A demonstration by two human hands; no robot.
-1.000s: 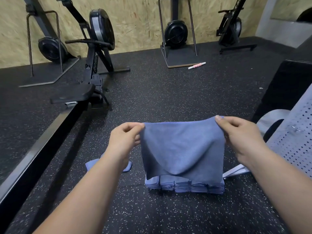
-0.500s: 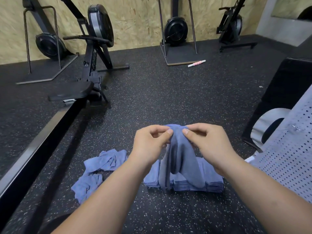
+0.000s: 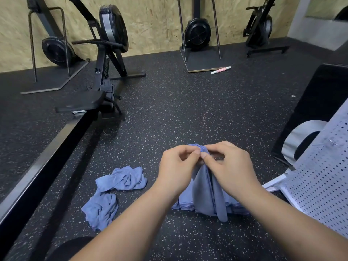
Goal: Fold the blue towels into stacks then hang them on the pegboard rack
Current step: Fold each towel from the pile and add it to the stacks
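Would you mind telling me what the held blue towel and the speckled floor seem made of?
The blue folded towel looks like soft matte cloth, perhaps microfibre: it drapes limply. The black speckled floor looks like matte rubber matting, given its pale flecks.

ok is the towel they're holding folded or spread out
Folded in half: left hand and right hand pinch the blue towel at its top, and it hangs doubled over the folded stack.

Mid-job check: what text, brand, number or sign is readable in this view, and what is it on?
Nothing can be read with certainty.
Pale lettering on the rowing machine leg: too blurred to read.
White sticker under its seat: too small to read.
Held towel and pegboard rack: no print visible.
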